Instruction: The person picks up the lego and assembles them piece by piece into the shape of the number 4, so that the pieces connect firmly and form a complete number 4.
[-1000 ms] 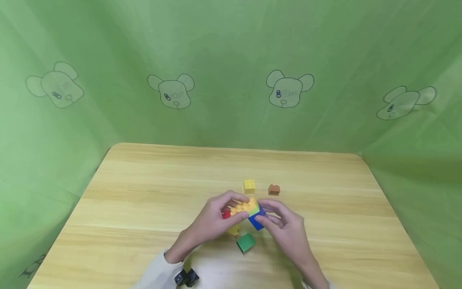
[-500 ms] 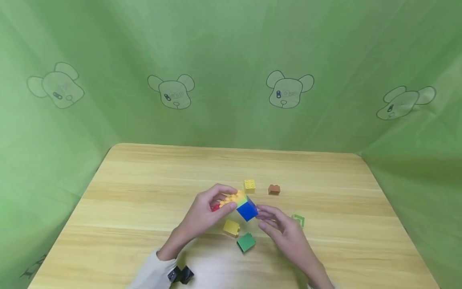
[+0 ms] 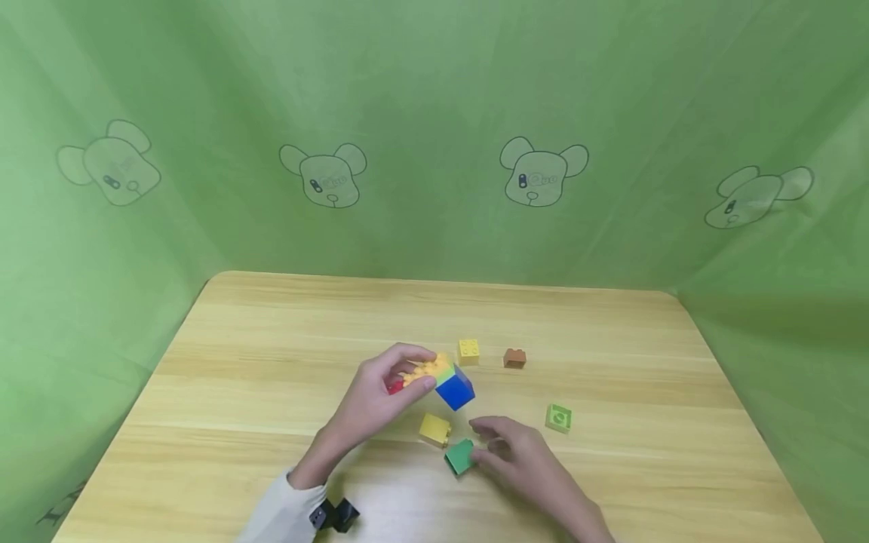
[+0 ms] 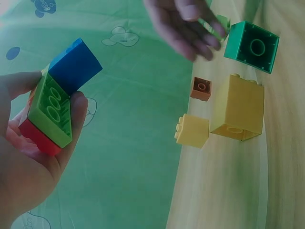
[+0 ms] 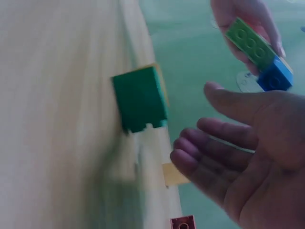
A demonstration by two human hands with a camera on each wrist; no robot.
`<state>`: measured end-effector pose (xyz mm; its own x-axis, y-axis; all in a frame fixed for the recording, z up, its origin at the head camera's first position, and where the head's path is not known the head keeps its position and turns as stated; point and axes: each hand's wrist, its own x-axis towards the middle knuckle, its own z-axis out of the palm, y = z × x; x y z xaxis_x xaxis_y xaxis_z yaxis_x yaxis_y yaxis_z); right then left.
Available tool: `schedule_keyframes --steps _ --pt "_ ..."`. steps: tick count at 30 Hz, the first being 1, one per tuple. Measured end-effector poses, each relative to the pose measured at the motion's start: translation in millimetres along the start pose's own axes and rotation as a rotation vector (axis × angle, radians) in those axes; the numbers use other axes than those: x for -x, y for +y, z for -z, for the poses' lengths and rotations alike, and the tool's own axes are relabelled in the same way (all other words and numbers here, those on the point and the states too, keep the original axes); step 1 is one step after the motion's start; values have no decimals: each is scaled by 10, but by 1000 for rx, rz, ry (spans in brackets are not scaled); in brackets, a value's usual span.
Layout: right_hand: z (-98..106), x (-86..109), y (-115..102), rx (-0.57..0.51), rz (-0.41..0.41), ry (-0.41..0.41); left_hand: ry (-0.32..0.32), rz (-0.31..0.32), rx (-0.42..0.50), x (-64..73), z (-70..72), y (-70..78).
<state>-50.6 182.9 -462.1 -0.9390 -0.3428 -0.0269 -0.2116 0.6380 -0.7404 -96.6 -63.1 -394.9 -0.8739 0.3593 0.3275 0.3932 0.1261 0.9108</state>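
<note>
My left hand (image 3: 373, 388) grips a joined group of toy building bricks above the table, between thumb and fingers. That group has a studded orange-yellow brick (image 3: 428, 368) on top, a blue brick (image 3: 455, 388) jutting out at the end, a lime-green brick (image 4: 50, 107) with its hollow underside showing in the left wrist view, and a red brick (image 4: 38, 138) near the palm. My right hand (image 3: 523, 456) holds nothing; its fingers are spread loosely beside a dark green brick (image 3: 459, 458). The right wrist view shows a gap between that brick (image 5: 140, 100) and the fingers.
A larger yellow brick (image 3: 434, 429) lies on its side by the green one. Farther back are a small yellow brick (image 3: 468, 352) and a brown brick (image 3: 514, 358). A light green brick (image 3: 559, 418) lies to the right on the wooden table (image 3: 285, 317). Green curtains surround it.
My right hand has come off the blue brick and moved down to the dark green brick. My left hand has shifted left with the joined bricks, uncovering the larger yellow brick.
</note>
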Motion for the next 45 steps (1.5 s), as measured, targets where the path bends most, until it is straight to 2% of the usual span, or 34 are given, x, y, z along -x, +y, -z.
schedule_keyframes --steps 3,9,18,22,27,34,39,45 --pt "-69 -2 5 57 -45 -43 0 13 3 6 15 86" --pt "-186 5 13 146 -84 -102 -10 25 5 7 19 118" --pt "-229 -7 -1 189 -69 -136 -7 24 14 9 22 116" --pt "-223 -4 16 189 -71 -110 -5 22 18 4 24 121" --pt "-189 -16 59 118 -122 -59 -3 22 22 -1 34 131" --pt "-138 -26 57 78 -155 22 9 0 21 -15 9 -198" --pt "-125 -23 44 109 -129 97 7 -21 51 -20 11 -233" --pt "-106 -23 34 -41 -158 158 3 -7 111 -29 -2 -238"
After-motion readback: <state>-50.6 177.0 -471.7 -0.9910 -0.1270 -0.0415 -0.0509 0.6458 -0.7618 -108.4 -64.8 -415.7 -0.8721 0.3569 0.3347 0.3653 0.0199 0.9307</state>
